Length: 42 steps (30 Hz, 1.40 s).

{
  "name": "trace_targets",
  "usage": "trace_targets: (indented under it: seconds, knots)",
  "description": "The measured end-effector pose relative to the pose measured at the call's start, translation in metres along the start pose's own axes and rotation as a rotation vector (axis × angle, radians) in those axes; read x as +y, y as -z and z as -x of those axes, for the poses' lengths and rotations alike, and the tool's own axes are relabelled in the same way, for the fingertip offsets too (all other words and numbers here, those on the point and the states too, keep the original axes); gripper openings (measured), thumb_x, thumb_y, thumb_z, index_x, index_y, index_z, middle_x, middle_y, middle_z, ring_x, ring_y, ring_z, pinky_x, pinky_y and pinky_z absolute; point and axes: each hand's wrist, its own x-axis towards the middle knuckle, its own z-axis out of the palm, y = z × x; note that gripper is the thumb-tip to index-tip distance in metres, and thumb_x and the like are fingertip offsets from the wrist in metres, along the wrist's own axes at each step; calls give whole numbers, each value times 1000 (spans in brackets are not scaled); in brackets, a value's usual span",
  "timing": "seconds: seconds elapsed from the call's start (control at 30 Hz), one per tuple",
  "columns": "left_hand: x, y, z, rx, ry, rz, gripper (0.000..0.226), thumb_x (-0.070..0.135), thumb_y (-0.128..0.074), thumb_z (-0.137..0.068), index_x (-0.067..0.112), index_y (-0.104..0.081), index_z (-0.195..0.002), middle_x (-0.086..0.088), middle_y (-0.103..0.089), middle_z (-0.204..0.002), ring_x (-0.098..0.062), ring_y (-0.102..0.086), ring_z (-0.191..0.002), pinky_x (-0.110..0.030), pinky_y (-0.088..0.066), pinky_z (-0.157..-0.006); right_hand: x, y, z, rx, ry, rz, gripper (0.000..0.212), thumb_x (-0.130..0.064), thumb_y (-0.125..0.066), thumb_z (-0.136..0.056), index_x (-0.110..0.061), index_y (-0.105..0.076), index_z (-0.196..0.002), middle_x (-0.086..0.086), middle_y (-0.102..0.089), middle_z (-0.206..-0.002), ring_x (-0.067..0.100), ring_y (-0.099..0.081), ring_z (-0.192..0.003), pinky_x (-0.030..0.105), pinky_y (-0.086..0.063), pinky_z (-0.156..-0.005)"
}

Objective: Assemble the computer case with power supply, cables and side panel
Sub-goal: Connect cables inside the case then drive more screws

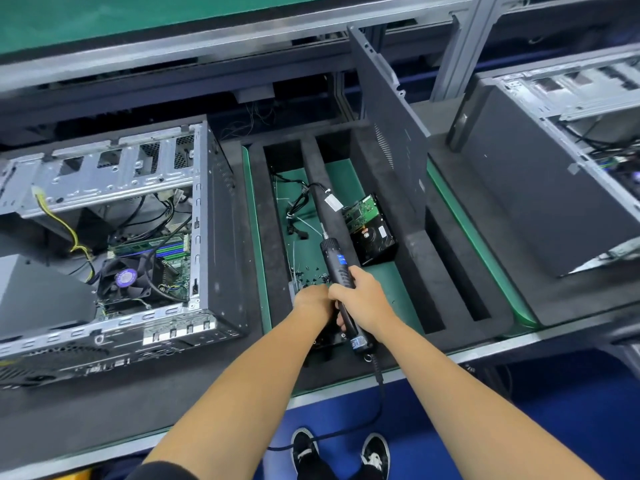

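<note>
The computer case [114, 244] lies open on its side at the left of the workbench, its fan [126, 277], memory sticks [149, 245] and loose cables exposed, well apart from both hands. At the centre of the bench, the right hand [360, 299] is curled round the black barrel of an electric screwdriver [341, 285], whose tip points away from the person and whose cord [379, 393] trails off the front edge toward the floor. The left hand [311, 301] sits just beside it, knuckles up, fingers bent down over scattered small screws [313, 277] on the green mat [384, 282]; whether it has hold of anything cannot be made out. Around the hands runs a black foam tray [408, 271] with long slots. In it lie a hard drive [372, 230], circuit board up, and a bundle of black cables [298, 209]. A dark side panel [388, 133] stands upright in the tray's right slot. A second case [554, 174] rests at far right.
</note>
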Motion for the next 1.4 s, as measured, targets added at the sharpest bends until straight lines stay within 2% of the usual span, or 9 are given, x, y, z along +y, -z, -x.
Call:
trace_targets:
  seconds: [0.1, 0.23, 0.43, 0.63, 0.77, 0.87, 1.1, 1.4]
  knots:
    - [-2, 7, 3, 35, 31, 206, 25, 7, -42, -95, 7, -60, -112, -9, -64, -115, -26, -62, -105, -32, -48, -83, 0, 0, 1, 2, -15, -18, 22, -13, -63, -79, -3, -49, -93, 12, -55, -67, 28, -56, -45, 35, -50, -44]
    - [-6, 13, 9, 90, -11, 275, 24, 3, -41, -92, 6, -60, -108, -12, -63, -111, -29, -61, -102, -33, -47, -77, -1, 0, 1, -3, -23, -38, 25, -15, -64, -77, -4, -51, -96, 13, -56, -70, 28, -57, -46, 33, -50, -44]
    - [-7, 8, 10, 131, -66, 191, 28, 5, -40, -92, 9, -62, -110, -11, -65, -109, -29, -63, -100, -33, -46, -77, 0, 0, 1, -5, -21, -47, 19, -14, -64, -80, -6, -51, -92, 14, -56, -70, 28, -58, -47, 31, -48, -43]
    - [-2, -7, 15, 52, -165, -252, 28, 6, -41, -97, 7, -55, -122, -5, -59, -123, -25, -59, -112, -32, -47, -85, 1, 1, -1, -7, -7, -38, 20, -13, -64, -77, -7, -47, -86, 15, -56, -70, 28, -57, -45, 34, -48, -44]
    - [1, -15, 14, 43, -201, -362, 33, 9, -39, -99, 7, -51, -130, -6, -53, -134, -26, -54, -121, -33, -44, -92, 3, 1, -2, -9, 5, -47, 21, -15, -63, -74, -6, -48, -85, 15, -56, -70, 28, -56, -45, 33, -48, -43]
    - [1, -14, 14, 41, -211, -365, 34, 9, -38, -100, 6, -49, -132, -7, -50, -138, -26, -53, -123, -33, -44, -91, 4, 1, -4, -10, 10, -48, 20, -15, -64, -74, -6, -49, -85, 14, -57, -68, 28, -57, -45, 33, -48, -42]
    - [0, -8, 16, 7, -194, -314, 32, 10, -41, -99, 6, -50, -129, -5, -55, -132, -25, -54, -122, -30, -43, -89, 6, 1, -6, -6, -7, -46, 19, -15, -64, -73, -8, -49, -82, 11, -57, -60, 29, -57, -44, 34, -49, -43]
    - [0, -5, 17, 15, -159, -228, 30, 8, -41, -98, 5, -50, -127, -6, -57, -128, -25, -56, -118, -31, -45, -89, 5, 0, -5, -10, -8, -50, 18, -14, -64, -75, -8, -49, -84, 12, -58, -61, 29, -57, -44, 34, -50, -45]
